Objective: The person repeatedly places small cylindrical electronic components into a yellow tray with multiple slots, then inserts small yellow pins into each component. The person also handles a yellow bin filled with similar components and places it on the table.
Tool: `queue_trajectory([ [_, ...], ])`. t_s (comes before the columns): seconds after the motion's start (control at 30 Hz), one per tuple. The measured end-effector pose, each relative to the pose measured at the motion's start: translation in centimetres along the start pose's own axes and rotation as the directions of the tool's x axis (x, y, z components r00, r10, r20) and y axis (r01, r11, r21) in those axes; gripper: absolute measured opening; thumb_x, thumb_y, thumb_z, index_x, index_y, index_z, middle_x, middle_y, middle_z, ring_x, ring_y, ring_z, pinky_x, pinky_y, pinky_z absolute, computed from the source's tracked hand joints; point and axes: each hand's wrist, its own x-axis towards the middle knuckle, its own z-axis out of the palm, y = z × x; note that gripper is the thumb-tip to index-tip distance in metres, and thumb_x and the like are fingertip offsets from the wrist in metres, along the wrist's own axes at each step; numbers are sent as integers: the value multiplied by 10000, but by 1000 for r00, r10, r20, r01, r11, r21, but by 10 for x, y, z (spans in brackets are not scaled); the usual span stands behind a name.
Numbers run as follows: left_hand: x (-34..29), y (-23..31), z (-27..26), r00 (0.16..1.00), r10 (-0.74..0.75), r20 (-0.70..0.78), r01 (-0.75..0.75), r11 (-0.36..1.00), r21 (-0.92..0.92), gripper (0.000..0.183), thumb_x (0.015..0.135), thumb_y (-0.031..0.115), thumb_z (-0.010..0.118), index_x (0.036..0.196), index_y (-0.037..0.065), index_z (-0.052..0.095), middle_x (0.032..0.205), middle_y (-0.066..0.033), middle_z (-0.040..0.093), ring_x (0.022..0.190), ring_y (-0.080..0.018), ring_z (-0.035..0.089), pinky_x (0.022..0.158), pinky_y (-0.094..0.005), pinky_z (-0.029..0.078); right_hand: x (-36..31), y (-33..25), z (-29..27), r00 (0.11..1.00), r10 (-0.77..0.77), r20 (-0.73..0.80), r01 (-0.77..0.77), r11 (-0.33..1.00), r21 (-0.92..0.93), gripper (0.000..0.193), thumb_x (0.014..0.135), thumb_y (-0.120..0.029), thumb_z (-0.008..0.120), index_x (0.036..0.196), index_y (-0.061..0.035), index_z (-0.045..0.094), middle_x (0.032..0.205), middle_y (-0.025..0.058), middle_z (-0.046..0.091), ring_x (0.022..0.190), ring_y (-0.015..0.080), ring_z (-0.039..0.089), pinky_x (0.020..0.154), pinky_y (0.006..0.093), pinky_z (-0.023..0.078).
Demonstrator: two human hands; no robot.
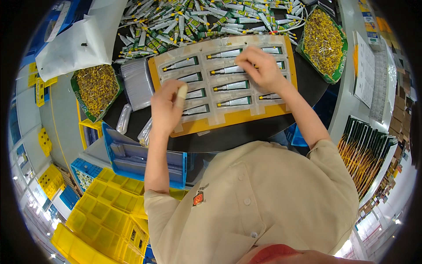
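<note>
A yellow-edged board (193, 129) with a clear moulded tray lies on the dark round table. Small white-and-green tubes (231, 86) with yellow caps sit in its slots, in rows. My left hand (166, 105) is over the tray's left column, fingers curled, with a pale cover on one digit. What it holds, if anything, is hidden. Bent fingers of my right hand (263, 68) come close together over the middle and right columns, beside a tube (228, 70) in the second row. Whether they grip anything I cannot make out. Both hands cover parts of some slots.
A large heap of loose tubes (189, 24) lies beyond the board. Boxes of small yellow-tipped pieces stand left (96, 90) and right (323, 44). A stack of clear plastic trays (136, 83) is left of the board. Blue (107, 147) and yellow crates (105, 204) stand below left.
</note>
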Motion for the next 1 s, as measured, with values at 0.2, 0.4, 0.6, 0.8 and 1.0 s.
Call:
queue_trajectory([
  [0.2,30,-28,6,969,240,-51,-228,959,170,262,823,-16,706,1057,97,742,1013,-46,673,753,-178,640,644,-274,498,24,33,11,956,-289,-49,254,899,-357,103,822,-64,729,914,-64,685,862,60,628,807,252,599,723,342,466],
  [0.4,22,-32,10,959,277,-67,-239,909,342,310,777,15,728,1061,139,753,1037,-5,676,779,-194,660,667,-296,528,-3,19,3,957,-285,-53,251,906,-341,156,777,-74,763,927,-101,730,860,16,666,811,212,601,801,344,436],
  [0.6,21,-28,13,953,281,-113,-226,909,350,308,770,36,727,1059,142,752,1038,-9,683,809,-222,668,685,-317,538,-18,10,9,962,-271,-37,235,888,-396,106,785,-102,761,885,-117,731,857,-11,675,842,200,605,839,349,424],
  [0.8,-6,-22,10,949,257,-184,-213,950,229,293,760,10,724,1025,130,757,989,-35,688,821,-244,668,697,-324,546,-42,-6,6,968,-236,-91,202,939,-279,84,788,-108,754,865,-115,720,839,6,659,840,221,596,830,353,430],
  [1.0,-27,-16,22,943,320,-95,-258,879,402,276,776,39,727,1031,141,753,985,-16,667,859,-228,661,696,-323,543,-58,-16,12,972,-226,-67,181,898,-400,119,768,-97,773,879,-102,729,882,6,657,829,210,593,801,349,433],
])
